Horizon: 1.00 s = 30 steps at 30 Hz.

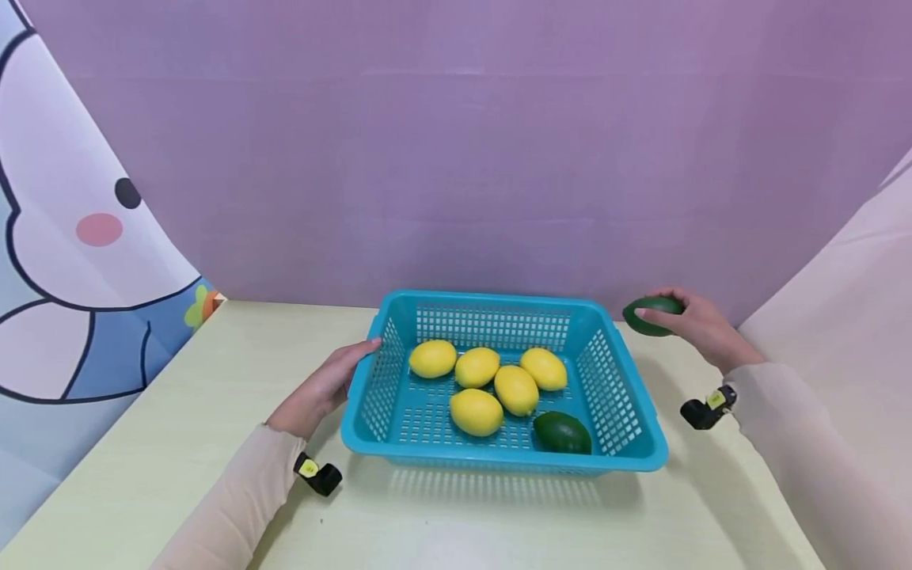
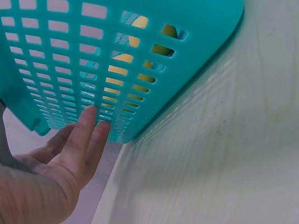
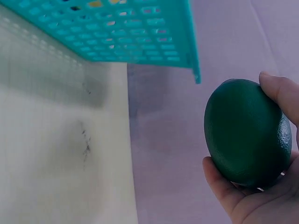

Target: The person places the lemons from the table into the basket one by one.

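Note:
A turquoise plastic basket (image 1: 499,457) with slotted walls stands on the table. Several yellow lemons (image 1: 476,412) and one dark green avocado (image 1: 562,433) lie inside it, the avocado in the near right corner. My left hand (image 1: 331,383) holds the basket's left side, thumb at the rim; in the left wrist view its fingers (image 2: 80,144) reach the slotted outer wall. Beyond the basket's far right corner, my right hand (image 1: 705,324) grips a second avocado (image 1: 650,316) in the air. The right wrist view shows that avocado (image 3: 247,133) between thumb and fingers, apart from the basket.
The pale wooden table (image 1: 456,530) ends at a purple backdrop (image 1: 470,158) behind the basket. A cartoon-printed cloth (image 1: 64,237) hangs on the left, a whitish cloth (image 1: 848,317) on the right. Each wrist carries a small black camera (image 1: 705,410).

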Each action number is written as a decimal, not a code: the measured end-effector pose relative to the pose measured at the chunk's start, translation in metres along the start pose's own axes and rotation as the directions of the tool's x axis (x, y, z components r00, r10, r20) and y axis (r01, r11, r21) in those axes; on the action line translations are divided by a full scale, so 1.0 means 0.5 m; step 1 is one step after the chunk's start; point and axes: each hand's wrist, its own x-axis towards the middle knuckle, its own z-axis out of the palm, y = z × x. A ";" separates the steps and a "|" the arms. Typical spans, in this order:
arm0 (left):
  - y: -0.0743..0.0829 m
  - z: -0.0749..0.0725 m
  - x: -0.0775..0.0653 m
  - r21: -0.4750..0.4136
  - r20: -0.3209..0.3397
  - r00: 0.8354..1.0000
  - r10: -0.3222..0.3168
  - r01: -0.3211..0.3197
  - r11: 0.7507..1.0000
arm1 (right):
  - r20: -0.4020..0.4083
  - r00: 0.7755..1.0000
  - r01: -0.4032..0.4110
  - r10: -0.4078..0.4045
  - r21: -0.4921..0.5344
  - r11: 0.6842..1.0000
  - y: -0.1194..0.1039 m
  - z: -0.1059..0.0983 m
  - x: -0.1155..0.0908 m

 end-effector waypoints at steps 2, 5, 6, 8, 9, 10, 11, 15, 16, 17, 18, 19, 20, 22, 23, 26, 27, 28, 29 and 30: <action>0.000 0.000 -0.001 0.006 -0.008 1.000 -0.007 0.007 1.000 | -0.004 1.000 0.006 -0.007 -0.005 1.000 -0.008 0.001 0.001; 0.000 0.001 -0.003 0.008 -0.022 1.000 -0.016 0.016 1.000 | 0.001 1.000 0.006 -0.006 -0.007 1.000 -0.021 0.003 0.004; 0.000 0.002 -0.004 0.010 -0.022 1.000 -0.015 0.015 1.000 | 0.001 1.000 0.000 0.000 -0.012 1.000 -0.025 0.005 0.005; 0.000 0.003 -0.004 0.008 -0.024 1.000 -0.011 0.011 1.000 | 0.007 1.000 -0.002 0.002 -0.011 1.000 -0.033 0.008 0.007; 0.000 0.003 -0.004 0.012 -0.024 1.000 -0.007 0.007 1.000 | 0.011 1.000 -0.004 0.004 -0.006 1.000 -0.037 0.010 0.008; 0.001 0.003 -0.004 0.015 -0.026 1.000 -0.003 0.003 1.000 | 0.012 1.000 -0.006 0.006 -0.005 1.000 -0.040 0.012 0.010; 0.001 0.003 -0.004 0.016 -0.025 1.000 -0.001 0.001 1.000 | 0.016 1.000 -0.004 0.004 0.002 1.000 -0.044 0.013 0.011; 0.004 0.003 -0.004 0.019 -0.020 1.000 0.002 -0.002 1.000 | 0.024 1.000 -0.002 0.002 0.025 1.000 -0.054 0.018 0.014; 0.003 0.003 -0.004 0.017 -0.019 1.000 0.002 -0.002 1.000 | 0.025 1.000 -0.001 0.000 0.030 1.000 -0.056 0.019 0.015; 0.003 0.003 -0.004 0.016 -0.018 1.000 0.002 -0.001 1.000 | 0.029 1.000 0.000 -0.001 0.037 0.999 -0.059 0.021 0.016; 0.003 0.003 -0.004 0.017 -0.017 1.000 0.002 -0.002 1.000 | 0.030 1.000 0.000 -0.001 0.040 0.999 -0.061 0.022 0.017; 0.003 0.003 -0.004 0.017 -0.015 1.000 0.004 -0.004 1.000 | 0.031 1.000 0.001 -0.003 0.044 0.999 -0.063 0.025 0.018; 0.003 0.003 -0.004 0.017 -0.015 1.000 0.004 -0.004 1.000 | 0.031 1.000 0.002 -0.003 0.044 0.999 -0.066 0.027 0.018; 0.002 0.003 -0.003 0.016 -0.015 1.000 0.004 -0.004 1.000 | 0.033 0.999 0.004 -0.006 0.045 0.999 -0.070 0.032 0.019; 0.002 0.003 -0.003 0.016 -0.014 1.000 0.003 -0.003 1.000 | 0.035 0.999 0.005 -0.006 0.045 0.999 -0.073 0.035 0.019; 0.002 0.003 -0.003 0.011 -0.008 1.000 0.004 -0.004 1.000 | 0.042 0.999 0.013 -0.015 0.045 0.999 -0.082 0.041 0.020; 0.002 0.002 -0.003 0.011 -0.008 1.000 0.004 -0.004 1.000 | 0.045 0.999 0.018 -0.020 0.048 0.999 -0.085 0.043 0.021; 0.002 0.002 -0.002 0.010 -0.008 1.000 0.005 -0.005 1.000 | 0.046 0.999 0.024 -0.026 0.048 0.999 -0.087 0.044 0.022; 0.002 0.002 -0.002 0.009 -0.008 1.000 0.005 -0.005 1.000 | 0.047 0.998 0.031 -0.034 0.048 0.998 -0.090 0.044 0.023; 0.002 0.002 -0.002 0.008 -0.009 1.000 0.005 -0.005 1.000 | 0.047 0.998 0.040 -0.042 0.047 0.998 -0.092 0.044 0.023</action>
